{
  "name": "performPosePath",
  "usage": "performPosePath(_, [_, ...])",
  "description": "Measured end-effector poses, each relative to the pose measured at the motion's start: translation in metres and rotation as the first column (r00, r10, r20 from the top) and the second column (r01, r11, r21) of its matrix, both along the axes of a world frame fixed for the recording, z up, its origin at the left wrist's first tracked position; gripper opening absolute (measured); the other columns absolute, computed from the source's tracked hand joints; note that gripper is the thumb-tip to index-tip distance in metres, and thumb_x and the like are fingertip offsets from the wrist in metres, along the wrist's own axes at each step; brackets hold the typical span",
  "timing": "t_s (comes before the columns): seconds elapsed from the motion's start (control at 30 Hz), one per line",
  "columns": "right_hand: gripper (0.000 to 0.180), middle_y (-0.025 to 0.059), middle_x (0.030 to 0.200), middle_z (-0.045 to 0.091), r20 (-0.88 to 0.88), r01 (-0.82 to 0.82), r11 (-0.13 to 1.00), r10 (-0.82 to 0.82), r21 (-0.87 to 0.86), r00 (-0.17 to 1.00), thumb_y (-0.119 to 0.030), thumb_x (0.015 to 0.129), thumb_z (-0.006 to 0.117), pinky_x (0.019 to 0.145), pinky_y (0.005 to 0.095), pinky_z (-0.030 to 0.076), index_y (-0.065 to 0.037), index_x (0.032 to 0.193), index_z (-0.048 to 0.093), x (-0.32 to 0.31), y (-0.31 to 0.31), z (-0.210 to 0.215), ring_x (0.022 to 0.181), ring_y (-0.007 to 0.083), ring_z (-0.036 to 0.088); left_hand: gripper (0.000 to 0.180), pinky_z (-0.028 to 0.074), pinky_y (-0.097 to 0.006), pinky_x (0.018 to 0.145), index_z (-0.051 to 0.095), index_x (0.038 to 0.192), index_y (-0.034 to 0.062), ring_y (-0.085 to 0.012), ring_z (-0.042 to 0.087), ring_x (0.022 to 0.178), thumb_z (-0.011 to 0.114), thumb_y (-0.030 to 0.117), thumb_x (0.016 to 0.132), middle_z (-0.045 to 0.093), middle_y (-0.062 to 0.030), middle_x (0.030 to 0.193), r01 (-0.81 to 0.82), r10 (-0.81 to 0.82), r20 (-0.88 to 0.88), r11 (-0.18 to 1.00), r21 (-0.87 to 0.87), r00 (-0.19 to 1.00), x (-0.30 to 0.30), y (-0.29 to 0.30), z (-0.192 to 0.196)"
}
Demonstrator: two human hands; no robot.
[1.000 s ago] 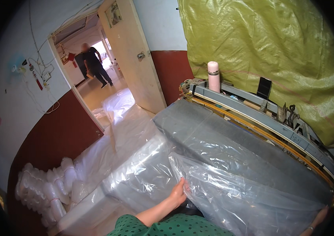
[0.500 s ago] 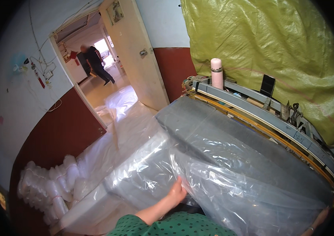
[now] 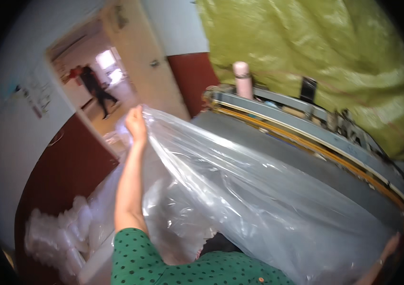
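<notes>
Pinched in the left hand (image 3: pixel 136 126), one corner of the clear plastic sheet (image 3: pixel 244 194) is held up toward the doorway, fingers closed on the film. Right hand (image 3: pixel 392 244) is at the sheet's far right end, blurred at the rim; I cannot tell whether it grips or only touches. Half a second ago the left hand was low, close to the body; now that arm is outstretched, so the near edge has come up and the film slants in long creases across the grey bench top (image 3: pixel 240 129), apparently ready to be handled as one span. Beyond, a pink vacuum flask (image 3: pixel 243 84) stands upright, capped, contents hidden, beside the grey metal rail (image 3: pixel 287 125), behind which lie blurred tools (image 3: pixel 345 127). Bundled plastic film (image 3: pixel 59 232) is heaped lower left.
</notes>
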State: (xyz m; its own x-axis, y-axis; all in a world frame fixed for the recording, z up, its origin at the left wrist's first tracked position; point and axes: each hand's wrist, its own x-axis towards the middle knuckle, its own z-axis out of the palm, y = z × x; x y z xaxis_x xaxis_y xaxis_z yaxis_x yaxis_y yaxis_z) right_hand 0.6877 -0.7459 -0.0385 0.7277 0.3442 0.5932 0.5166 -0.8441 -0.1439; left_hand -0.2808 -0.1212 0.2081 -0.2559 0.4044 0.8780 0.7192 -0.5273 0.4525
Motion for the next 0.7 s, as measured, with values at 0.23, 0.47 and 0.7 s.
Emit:
performPosePath(0.23, [0.039,0.0235,0.093,0.058,-0.147,0.274,0.96,-0.264,0.051,0.953,-0.033,0.094,0.029,0.072,0.0487,0.041,-0.002,0.098,0.051,-0.075,0.053,0.05,0.088,0.0424,0.053,0.008,0.041,-0.038,0.069,0.057,0.085,0.002,-0.0299,0.051,0.081,0.056,0.004,0.077,0.055,-0.0133,0.087,0.336,-0.273,-0.503,0.941,0.038,0.82,0.163,-0.055,0.018])
performPosePath(0.47, [0.039,0.0248,0.086,0.058,-0.136,0.273,0.962,-0.271,-0.003,0.953,-0.034,0.095,0.03,0.067,0.0487,0.041,0.0,0.092,0.049,-0.076,0.059,0.045,0.082,0.043,0.053,0.045,0.03,-0.042,0.1,0.048,0.118,0.0008,-0.038,0.037,0.12,0.059,0.022,0.08,0.045,-0.0162,0.126,0.254,-0.65,-0.492,0.717,-0.649,0.579,0.143,-0.049,-0.148])
performPosePath(0.7, [0.039,0.0246,0.089,0.058,-0.106,0.289,0.956,-0.293,-0.053,0.95,-0.035,0.094,0.029,0.068,0.0499,0.04,-0.001,0.093,0.048,-0.068,0.051,0.04,0.086,0.0432,0.053,0.023,0.041,-0.036,0.08,0.061,0.094,0.0033,-0.0267,0.053,0.091,0.065,0.013,0.074,0.06,-0.0095,0.093,0.407,-0.805,-0.311,0.54,-0.737,0.505,0.158,-0.06,-0.132])
